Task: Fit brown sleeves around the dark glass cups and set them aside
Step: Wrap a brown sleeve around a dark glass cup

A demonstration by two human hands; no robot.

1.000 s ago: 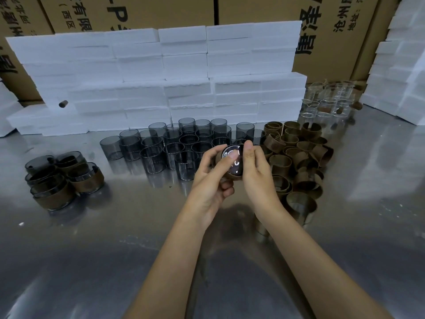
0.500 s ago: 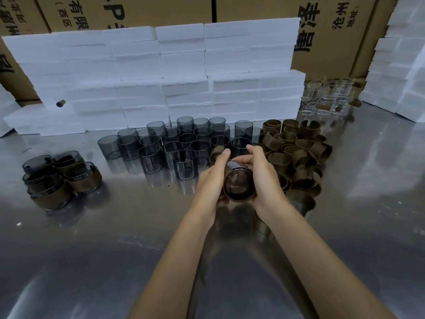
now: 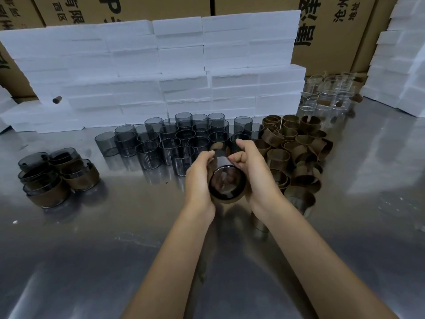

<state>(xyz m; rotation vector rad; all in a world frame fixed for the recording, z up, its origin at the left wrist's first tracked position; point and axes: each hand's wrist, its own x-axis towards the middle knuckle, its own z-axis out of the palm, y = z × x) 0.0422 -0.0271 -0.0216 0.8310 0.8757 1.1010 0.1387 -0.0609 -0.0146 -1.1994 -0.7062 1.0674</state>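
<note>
Head view, both of my forearms reaching in from the bottom edge over the steel table (image 3: 92,261). My left hand (image 3: 199,178) and right hand (image 3: 255,173) are close together, each curled around one dark glass cup (image 3: 226,183), which I hold tilted with one round end facing the camera. A brown sleeve (image 3: 227,199) wraps the near end of that cup; its lower rim shows as a tan band beneath the glass. My left fingers (image 3: 208,155) and the right thumb (image 3: 240,142) pinch the far part of the cup (how far the sleeve reaches along it, I cannot tell).

Places are given from the held cup. Just behind it stands the cluster of bare dark cups (image 3: 184,137), upright and packed side by side. To its right, touching that cluster's edge, lies the heap of loose brown sleeves (image 3: 296,143), some upright, some tipped. Far to its left sit the finished sleeved cups (image 3: 57,173), stacked in a small group. Behind the bare cups rises a wall of white foam blocks (image 3: 161,65), with cardboard cartons (image 3: 333,31) behind that. Clear glass cups (image 3: 326,97) stand at the back right.
</note>
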